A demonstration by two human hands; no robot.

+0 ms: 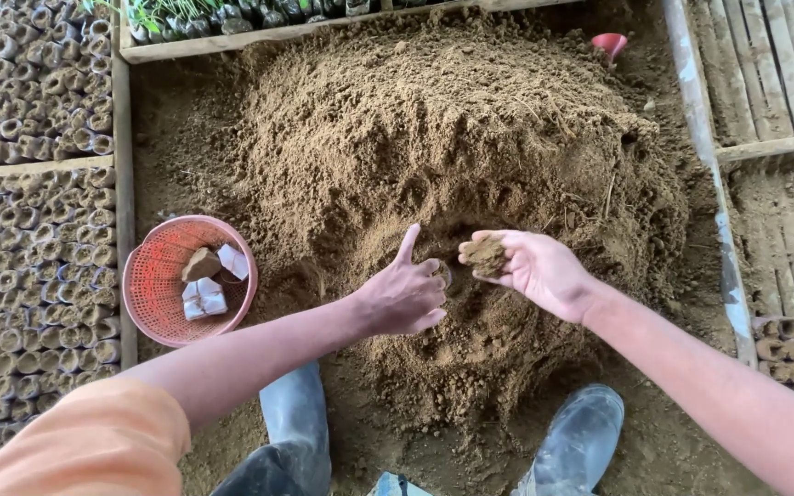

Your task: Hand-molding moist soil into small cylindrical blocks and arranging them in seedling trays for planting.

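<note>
Soil (470,138) lies before us in a broad brown heap that fills the middle of the wooden-framed bed, its near slope scooped into a hollow where we work; rows of small filled seedling bags (39,248) pack the ground along the left edge, and a few more sit at the right edge; our two grey rubber boots (576,445) stand at the near edge of the heap; a pink mesh basket (190,280) rests on the soil at the left side, just beside the wooden rail, with a few folded white bags and one brownish one inside; our left hand (406,296) is curled closed, thumb pointing up, around something small we cannot make out, low in the hollow; our right hand (535,266) is just beside it, cupped palm up around a clump of soil (486,254) at the fingertips; a small red scoop (609,43) pokes out near the far right corner.
</note>
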